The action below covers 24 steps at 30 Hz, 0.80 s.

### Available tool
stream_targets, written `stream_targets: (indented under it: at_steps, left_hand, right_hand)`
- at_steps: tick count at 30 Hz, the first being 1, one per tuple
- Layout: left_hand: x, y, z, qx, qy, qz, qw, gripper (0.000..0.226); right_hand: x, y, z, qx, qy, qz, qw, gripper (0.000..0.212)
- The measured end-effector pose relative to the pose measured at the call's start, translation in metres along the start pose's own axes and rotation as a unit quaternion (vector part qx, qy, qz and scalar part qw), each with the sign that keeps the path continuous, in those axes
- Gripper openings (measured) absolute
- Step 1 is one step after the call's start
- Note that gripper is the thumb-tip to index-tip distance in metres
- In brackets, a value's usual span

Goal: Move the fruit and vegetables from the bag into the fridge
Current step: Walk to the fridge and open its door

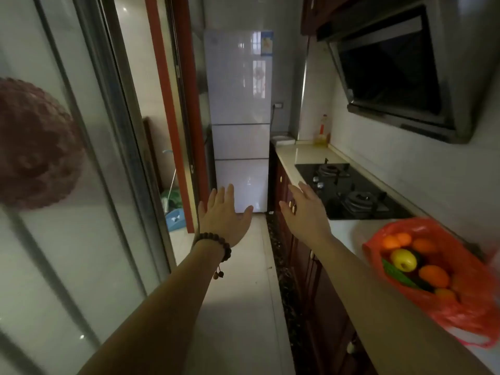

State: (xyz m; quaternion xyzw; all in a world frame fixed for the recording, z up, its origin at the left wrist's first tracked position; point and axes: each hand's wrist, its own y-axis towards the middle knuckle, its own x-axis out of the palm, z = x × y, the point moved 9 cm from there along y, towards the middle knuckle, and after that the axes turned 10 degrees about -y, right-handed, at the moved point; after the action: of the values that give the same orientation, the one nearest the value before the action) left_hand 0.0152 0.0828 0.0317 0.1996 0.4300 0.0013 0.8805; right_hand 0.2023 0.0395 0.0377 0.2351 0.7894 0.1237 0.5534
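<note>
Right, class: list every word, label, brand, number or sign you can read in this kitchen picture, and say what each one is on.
No text can be read in this view.
Blue sticker on the fridge: print too small and blurred.
Bottle on the counter: label too small to read.

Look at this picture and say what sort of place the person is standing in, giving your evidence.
Most likely a narrow home kitchen: a gas hob set in the counter, an extractor hood above it, and a tall white fridge at the far end.
</note>
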Motion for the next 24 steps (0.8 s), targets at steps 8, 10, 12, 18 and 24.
stream_targets:
  at_steps: [8, 10, 12, 18, 24]
  left_hand:
    - [0.035, 0.004, -0.013, -0.028, 0.02, -0.006, 0.999, 0.071]
    - [0.041, 0.006, -0.016, -0.038, 0.027, -0.007, 0.999, 0.071]
    - [0.046, 0.01, -0.019, -0.041, 0.028, -0.005, 0.999, 0.071]
    - [0.057, 0.036, -0.036, -0.052, 0.035, -0.007, 0.998, 0.071]
    - [0.067, 0.088, -0.062, -0.059, 0.034, -0.006, 0.998, 0.071]
  right_hand:
    - [0.042, 0.006, 0.032, -0.019, -0.019, -0.029, 0.999, 0.054]
    - [0.053, 0.01, 0.036, -0.024, -0.024, -0.041, 0.999, 0.054]
    - [0.061, 0.014, 0.037, -0.026, -0.024, -0.049, 0.998, 0.054]
    - [0.082, 0.04, 0.033, -0.027, -0.016, -0.06, 0.998, 0.054]
    - [0.113, 0.089, 0.025, -0.026, -0.014, -0.063, 0.998, 0.054]
